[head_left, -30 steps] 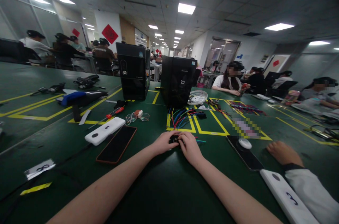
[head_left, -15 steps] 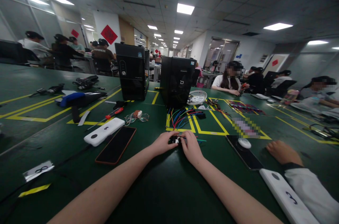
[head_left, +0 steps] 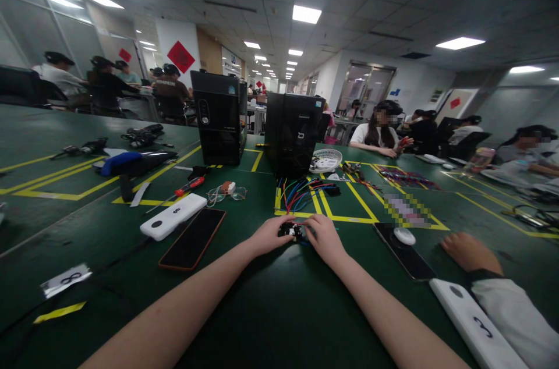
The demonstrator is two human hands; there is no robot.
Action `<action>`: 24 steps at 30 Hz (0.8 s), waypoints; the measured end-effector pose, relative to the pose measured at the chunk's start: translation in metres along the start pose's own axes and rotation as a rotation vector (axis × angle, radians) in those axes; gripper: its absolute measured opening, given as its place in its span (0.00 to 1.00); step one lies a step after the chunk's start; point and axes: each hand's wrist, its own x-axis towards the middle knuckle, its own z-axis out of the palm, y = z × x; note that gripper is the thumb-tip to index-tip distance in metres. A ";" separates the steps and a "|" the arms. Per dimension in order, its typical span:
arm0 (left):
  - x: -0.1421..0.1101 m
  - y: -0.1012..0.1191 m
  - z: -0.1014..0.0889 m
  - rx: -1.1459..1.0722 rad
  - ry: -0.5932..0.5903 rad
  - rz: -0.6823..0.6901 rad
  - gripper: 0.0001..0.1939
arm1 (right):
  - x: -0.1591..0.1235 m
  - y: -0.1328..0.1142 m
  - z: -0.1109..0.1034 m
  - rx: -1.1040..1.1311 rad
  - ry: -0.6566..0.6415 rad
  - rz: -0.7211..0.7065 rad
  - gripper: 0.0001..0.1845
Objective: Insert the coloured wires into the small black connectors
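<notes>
A small black-and-white part (head_left: pixel 293 231) with thin wires sits low over the green table, between my two hands. My left hand (head_left: pixel 269 236) is closed on its left side, thumb in front and fingers behind. My right hand (head_left: pixel 326 240) is at its right side, the fingers curled and pinching at a thin red wire that runs off the part. A bit of blue wire shows below the part. The exact kind of part is too small to make out. Just beyond my hands lies a bundle of red, blue and black wires (head_left: pixel 301 191).
Two black computer towers (head_left: pixel 297 130) stand behind the wires, with a white basket (head_left: pixel 326 159) alongside. At left lie a phone (head_left: pixel 193 239), a white power bank (head_left: pixel 174 216), glasses (head_left: pixel 236 193) and a screwdriver (head_left: pixel 190 185). A neighbour's hand (head_left: pixel 471 254) rests at right near another phone (head_left: pixel 406 252).
My right hand has shifted slightly right, away from my left, and more of the part shows between them. The wire ends once sticking out past my right hand have mostly gone from sight.
</notes>
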 end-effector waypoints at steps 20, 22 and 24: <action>0.001 -0.002 0.002 0.051 0.022 -0.007 0.26 | 0.000 -0.009 -0.014 0.110 -0.091 -0.043 0.05; 0.002 -0.002 0.003 0.080 0.068 0.016 0.22 | -0.002 -0.016 -0.014 0.121 -0.185 -0.122 0.05; 0.002 -0.002 0.003 0.094 0.107 0.034 0.17 | -0.003 -0.022 -0.013 0.122 -0.224 -0.157 0.05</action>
